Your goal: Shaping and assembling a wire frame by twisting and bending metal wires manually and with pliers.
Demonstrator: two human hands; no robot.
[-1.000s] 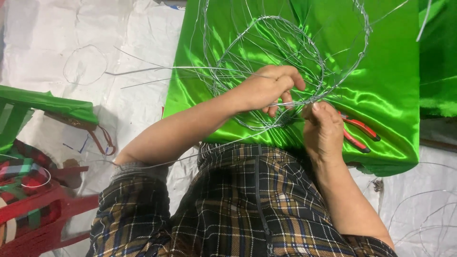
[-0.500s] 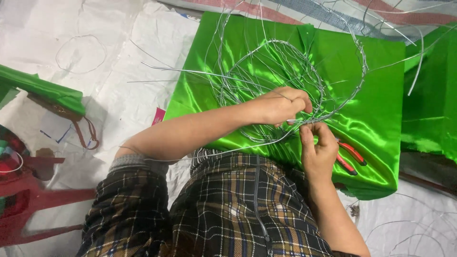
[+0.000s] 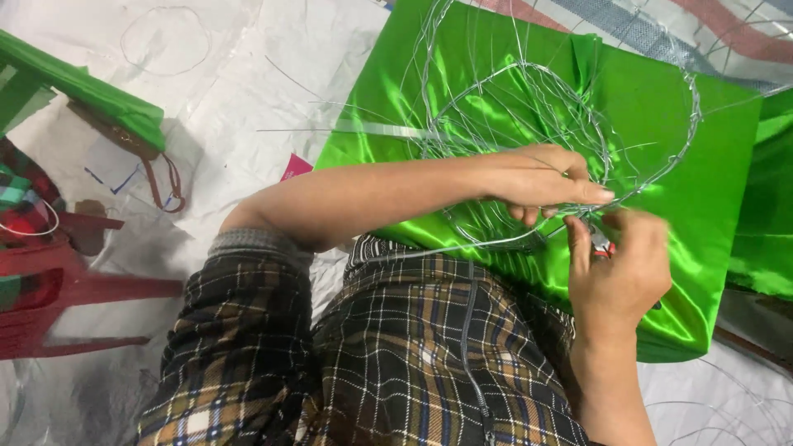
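The left hand reaches across from the left, its fingers curled together and its grip clamped on the near edge of a wire frame, a tangle of thin silver loops forming 2 nested rings. The frame lies on a shiny green cloth spread ahead of the person's lap. The right hand is raised just below and to the right of the left hand, fingertips touching the same stretch of wire; its grip is pinched together on the wire, though motion blur hides the exact contact. A small red object shows between the right fingers; its kind cannot be told. Loose straight wires project leftward off the cloth over white sheeting. A red stool stands at far left, well apart.
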